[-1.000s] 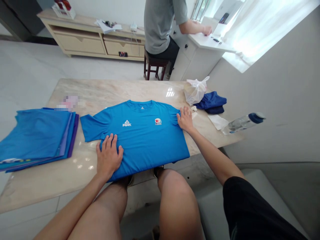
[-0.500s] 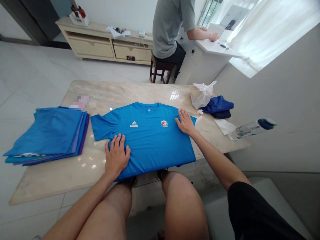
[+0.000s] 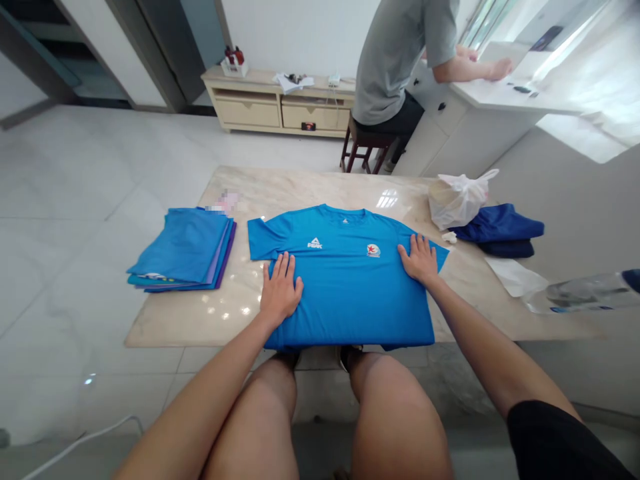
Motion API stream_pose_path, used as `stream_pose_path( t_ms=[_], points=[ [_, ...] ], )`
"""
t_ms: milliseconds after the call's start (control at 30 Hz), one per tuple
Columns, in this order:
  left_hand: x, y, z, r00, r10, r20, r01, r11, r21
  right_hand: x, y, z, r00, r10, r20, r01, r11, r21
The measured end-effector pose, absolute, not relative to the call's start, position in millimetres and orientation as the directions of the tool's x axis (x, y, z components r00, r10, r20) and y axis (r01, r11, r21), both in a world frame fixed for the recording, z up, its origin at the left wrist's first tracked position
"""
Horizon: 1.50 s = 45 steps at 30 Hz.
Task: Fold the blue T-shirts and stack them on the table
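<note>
A blue T-shirt lies spread out, front up, with its collar toward the far side and its lower part over the near table edge. White lettering and a small round badge mark its chest. My left hand rests flat on the shirt's left side below the sleeve, fingers spread. On the right, my right hand lies flat near the base of the other sleeve, fingers stretched out. Neither hand grips the cloth. Left of the shirt sits a stack of folded blue and purple clothes.
The marble-look table carries a white plastic bag, dark blue cloth, white paper and a clear water bottle on the right. Beyond it, a person in a grey shirt sits on a stool near a low cabinet.
The view has turned left, so everything appears shifted right. My right hand has moved slightly down the shirt, away from the shoulder seam; both hands stay flat on the cloth.
</note>
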<state>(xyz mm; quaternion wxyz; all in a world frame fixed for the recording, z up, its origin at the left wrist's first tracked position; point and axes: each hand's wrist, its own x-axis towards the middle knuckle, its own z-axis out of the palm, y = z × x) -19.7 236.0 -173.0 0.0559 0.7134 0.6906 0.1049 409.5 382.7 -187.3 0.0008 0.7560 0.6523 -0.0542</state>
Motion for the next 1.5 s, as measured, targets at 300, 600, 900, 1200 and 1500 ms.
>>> stream_pose_path(
  t_ms=[300, 600, 900, 1200, 1500],
  points=[
    [-38, 263, -174, 0.048, 0.993, 0.110, 0.970, -0.073, 0.234, 408, 380, -188, 0.160, 0.987, -0.030, 0.978, -0.162, -0.128],
    [-97, 302, -158, -0.080, 0.996, -0.044, 0.996, 0.082, 0.042, 408, 378, -190, 0.152, 0.988, -0.014, 0.974, -0.152, -0.169],
    [-85, 312, -118, -0.122, 0.991, -0.064, 0.982, 0.111, -0.154, 407, 377, -189, 0.147, 0.989, -0.017, 0.975, -0.148, -0.163],
    [-93, 381, -156, -0.082, 0.994, -0.074, 0.993, 0.088, 0.076, 411, 379, -193, 0.152, 0.988, -0.001, 0.968, -0.149, -0.202],
    [-110, 347, -175, -0.156, 0.988, -0.015, 0.978, 0.156, 0.140, 413, 379, -195, 0.124, 0.992, -0.018, 0.982, -0.125, -0.145]
  ],
)
